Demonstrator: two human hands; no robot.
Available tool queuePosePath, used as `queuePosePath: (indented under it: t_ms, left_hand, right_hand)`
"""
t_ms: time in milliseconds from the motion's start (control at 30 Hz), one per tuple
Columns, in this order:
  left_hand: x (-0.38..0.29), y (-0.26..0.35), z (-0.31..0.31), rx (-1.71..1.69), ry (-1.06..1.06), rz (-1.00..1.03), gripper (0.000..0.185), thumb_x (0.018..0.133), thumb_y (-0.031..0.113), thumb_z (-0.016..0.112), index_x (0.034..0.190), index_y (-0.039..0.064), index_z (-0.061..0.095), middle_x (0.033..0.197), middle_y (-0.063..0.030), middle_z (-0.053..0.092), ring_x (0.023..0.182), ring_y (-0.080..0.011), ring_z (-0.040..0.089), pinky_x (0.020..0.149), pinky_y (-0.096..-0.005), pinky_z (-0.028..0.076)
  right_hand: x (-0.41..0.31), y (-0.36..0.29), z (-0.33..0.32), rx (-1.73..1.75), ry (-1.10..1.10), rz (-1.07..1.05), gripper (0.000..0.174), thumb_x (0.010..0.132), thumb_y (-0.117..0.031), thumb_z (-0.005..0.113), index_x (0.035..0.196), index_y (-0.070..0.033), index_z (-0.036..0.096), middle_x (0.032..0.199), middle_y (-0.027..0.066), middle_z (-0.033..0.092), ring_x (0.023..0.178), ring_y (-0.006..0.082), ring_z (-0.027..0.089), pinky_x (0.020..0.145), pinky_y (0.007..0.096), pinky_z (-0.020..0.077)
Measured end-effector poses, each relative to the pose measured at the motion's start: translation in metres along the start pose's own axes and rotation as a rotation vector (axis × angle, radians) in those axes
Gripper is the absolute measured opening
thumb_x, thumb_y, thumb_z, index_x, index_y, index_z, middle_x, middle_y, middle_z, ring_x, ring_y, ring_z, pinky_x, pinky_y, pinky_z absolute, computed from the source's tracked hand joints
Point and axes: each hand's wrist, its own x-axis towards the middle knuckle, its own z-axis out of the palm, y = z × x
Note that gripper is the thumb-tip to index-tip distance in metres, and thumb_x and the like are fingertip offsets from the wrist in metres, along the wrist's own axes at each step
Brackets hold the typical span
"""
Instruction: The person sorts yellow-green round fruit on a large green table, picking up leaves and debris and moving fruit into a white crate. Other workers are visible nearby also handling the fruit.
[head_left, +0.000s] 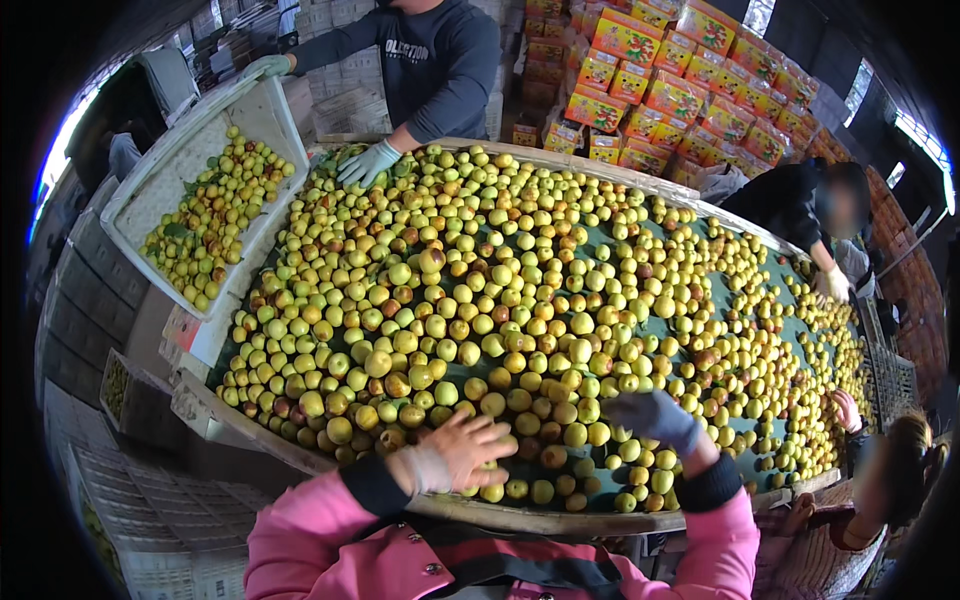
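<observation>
Small round yellow-green fruits with reddish patches, which look like jujubes (439, 326), spread across a sorting table (469, 371) with a dark green surface. My left hand (465, 454) is over the fruits at the near edge. Its bare fingers are spread, nothing shows in them, and a pale fingerless glove or wrap covers the wrist. To the right, my right hand (660, 424) wears a grey-blue glove and hovers low over the fruits. Motion blurs it, and its fingertips are too unclear to show whether they hold a fruit. Pink sleeves with black cuffs cover both forearms.
Across the table, a gloved person (442, 67) steadies a tilted white crate (131, 202) of fruits. Two other people reach in at the right end. Printed cartons (690, 97) are stacked behind. The table's raised rim (540, 521) runs before me; crates (172, 487) stand at left.
</observation>
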Motion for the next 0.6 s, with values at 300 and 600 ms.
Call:
queuePosePath:
  t_ms: [300,600]
  left_hand:
    - [-0.079,0.033,-0.019,0.069,0.596,-0.359,0.029,0.066,0.023,0.075,0.090,0.012,0.063,0.108,-0.0089,0.062,0.101,-0.0311,0.060,0.091,-0.0543,0.047]
    - [-0.085,0.016,-0.002,0.150,0.573,-0.385,0.022,0.069,0.027,0.073,0.086,0.016,0.064,0.108,-0.0063,0.065,0.098,-0.0264,0.064,0.089,-0.0485,0.052]
  right_hand:
    - [0.297,0.077,-0.035,-0.310,0.470,0.069,0.027,0.084,-0.008,0.056,0.110,-0.005,0.065,0.103,0.0188,0.069,0.100,0.0386,0.065,0.086,0.0406,0.0514]
    - [0.331,0.085,-0.049,-0.511,0.431,0.287,0.021,0.078,-0.019,0.060,0.088,-0.003,0.069,0.086,0.0219,0.070,0.082,0.0411,0.067,0.075,0.0481,0.0548]
